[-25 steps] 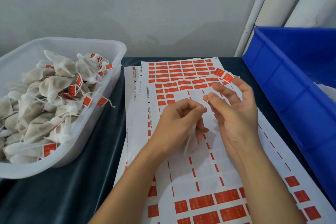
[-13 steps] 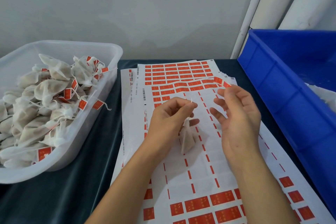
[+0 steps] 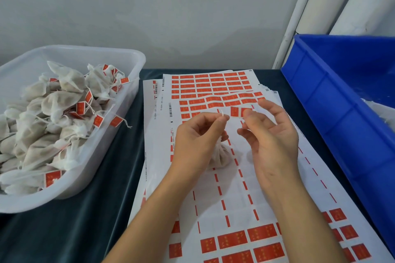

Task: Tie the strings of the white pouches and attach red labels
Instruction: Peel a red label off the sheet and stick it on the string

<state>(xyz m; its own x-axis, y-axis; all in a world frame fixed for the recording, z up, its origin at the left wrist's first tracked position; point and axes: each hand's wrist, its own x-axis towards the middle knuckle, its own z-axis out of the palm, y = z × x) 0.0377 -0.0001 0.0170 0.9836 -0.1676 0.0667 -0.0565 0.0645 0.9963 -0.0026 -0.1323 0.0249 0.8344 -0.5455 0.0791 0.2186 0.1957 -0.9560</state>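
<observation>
My left hand (image 3: 198, 141) pinches the white string (image 3: 222, 114) of a small white pouch (image 3: 221, 156), which hangs below the fingers just over the label sheets. Close to its right, my right hand (image 3: 271, 136) pinches a peeled red label (image 3: 238, 111) between thumb and fingertip, about level with the string's end. The label and the string are a short gap apart. Red labels fill the far rows of the stacked label sheets (image 3: 213, 84); the sheet under my hands is mostly peeled.
A translucent white tub (image 3: 119, 134) at the left holds several tied pouches with red labels. A blue crate (image 3: 333, 100) stands at the right. The sheets lie on a dark cloth-covered table (image 3: 64, 230) against a grey wall.
My right hand reached to the sheet's far rows and came back holding a red label beside the string. My left hand has kept its pinch on the string, the pouch dangling below.
</observation>
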